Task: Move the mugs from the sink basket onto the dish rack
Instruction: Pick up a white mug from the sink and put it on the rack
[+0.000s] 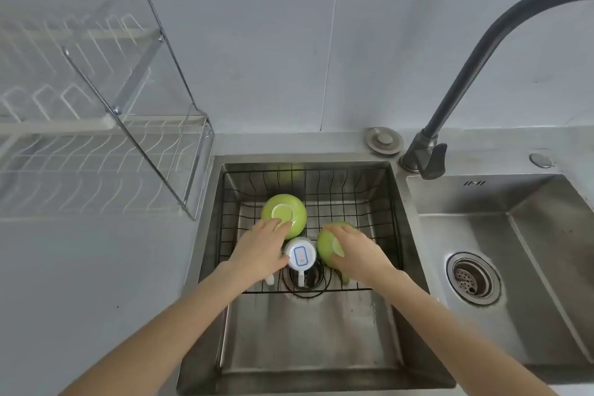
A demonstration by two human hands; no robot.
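Both hands reach into the wire sink basket (379, 202): the right hand (356, 251) is wrapped around a green mug (326, 249), while the left hand (260, 247) lies with spread fingers (276, 227) over a second upturned green mug (283, 212), its hold unclear. Wet glaze could slip, or an elbow could knock the white mug (300, 254) between them; the dish rack (106, 170) stands empty to the left.

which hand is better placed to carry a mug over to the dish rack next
Left, probably. The left hand rests on the mugs at the basket's left side, touching the white mug, and the dish rack stands left of the sink. The right hand lies on a green mug farther from the rack.
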